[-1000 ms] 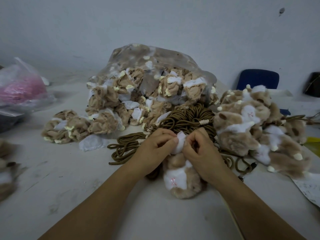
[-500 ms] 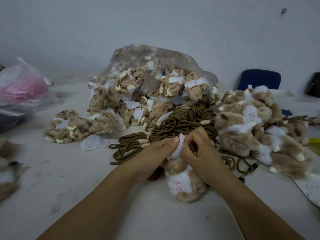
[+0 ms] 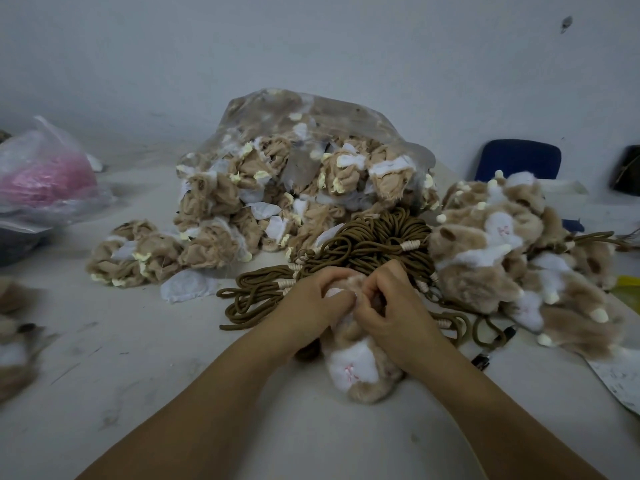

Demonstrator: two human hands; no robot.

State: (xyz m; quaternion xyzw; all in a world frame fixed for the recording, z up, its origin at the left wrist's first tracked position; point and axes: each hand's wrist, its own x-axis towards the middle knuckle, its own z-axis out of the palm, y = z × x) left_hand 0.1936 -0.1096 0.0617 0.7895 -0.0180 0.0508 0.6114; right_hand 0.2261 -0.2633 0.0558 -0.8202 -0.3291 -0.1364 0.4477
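My left hand (image 3: 313, 301) and right hand (image 3: 394, 311) pinch the plush toy (image 3: 358, 374) mid-frame, fingers (image 3: 372, 289) clamped on its top end; closing it, I reckon. Next: a steady pull.

A small toy-making workroom is shown.
Unstuffed plush skins (image 3: 277, 188), finished plush toys (image 3: 512, 258) and brown cords (image 3: 367, 244) are heaped on a scuffed desk (image 3: 138, 358).

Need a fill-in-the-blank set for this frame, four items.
1. The left hand and right hand pinch a tan toy with a ____ patch.
2. The cords behind them are ____.
3. The far-left bag holds something ____.
4. The chair is ____.
Missing: white; brown; pink; blue.
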